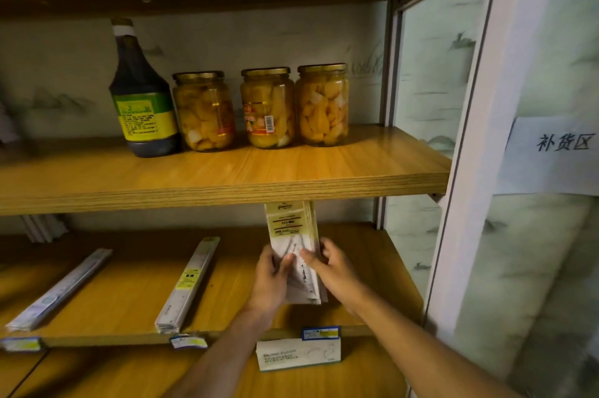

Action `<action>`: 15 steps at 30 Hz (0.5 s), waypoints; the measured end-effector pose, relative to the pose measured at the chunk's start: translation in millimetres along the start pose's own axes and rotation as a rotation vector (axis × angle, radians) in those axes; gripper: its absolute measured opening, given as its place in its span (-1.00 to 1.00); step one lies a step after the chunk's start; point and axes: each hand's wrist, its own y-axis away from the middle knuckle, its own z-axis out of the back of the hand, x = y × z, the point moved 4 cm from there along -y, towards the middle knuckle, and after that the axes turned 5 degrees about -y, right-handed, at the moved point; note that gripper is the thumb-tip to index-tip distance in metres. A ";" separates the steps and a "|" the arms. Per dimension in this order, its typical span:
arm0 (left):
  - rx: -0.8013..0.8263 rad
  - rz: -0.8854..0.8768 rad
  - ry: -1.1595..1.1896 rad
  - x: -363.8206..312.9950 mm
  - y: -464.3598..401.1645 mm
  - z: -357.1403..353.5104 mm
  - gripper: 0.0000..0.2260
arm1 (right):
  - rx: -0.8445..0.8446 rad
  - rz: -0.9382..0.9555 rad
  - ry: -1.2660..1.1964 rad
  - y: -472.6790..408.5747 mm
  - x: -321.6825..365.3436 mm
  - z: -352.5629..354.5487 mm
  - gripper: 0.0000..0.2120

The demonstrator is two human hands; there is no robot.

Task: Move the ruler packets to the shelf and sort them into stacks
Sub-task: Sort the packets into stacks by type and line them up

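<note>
Ruler packets [293, 248]: I grip the bundle with both hands, left hand [271, 277] and right hand [330, 268] squaring its edges, over the shelf [372, 271] right of the middle stack [188, 284], ready to set down.

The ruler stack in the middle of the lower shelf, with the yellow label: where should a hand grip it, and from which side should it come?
Probably grip the middle ruler stack at its near end, which reaches the front edge of the lower shelf. Come from the front, with thumb and fingers on its two long sides. It is long, narrow and lies flat, with bare shelf on both sides. Both the left hand and right hand now hold other packets.
</note>
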 end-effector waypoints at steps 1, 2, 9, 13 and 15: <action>0.021 -0.027 -0.008 -1.2 1.3 -3.0 -0.81 | -0.008 0.027 0.030 -0.1 0.7 0.8 -0.59; 0.042 -0.045 -0.006 -2.2 1.4 -5.7 -0.79 | -0.022 0.034 0.061 -0.8 1.0 2.7 -0.53; 0.133 -0.156 -0.087 10.1 -0.6 -8.4 -0.71 | 0.036 0.090 0.236 0.7 -5.5 9.1 -0.80; 0.155 -0.228 -0.192 20.2 2.7 -5.8 -0.72 | 0.073 0.044 0.297 -1.7 -21.7 9.3 -0.86; 0.177 -0.180 -0.212 17.7 1.9 -6.3 -0.71 | 0.066 0.066 0.318 -2.4 -17.4 8.5 -0.81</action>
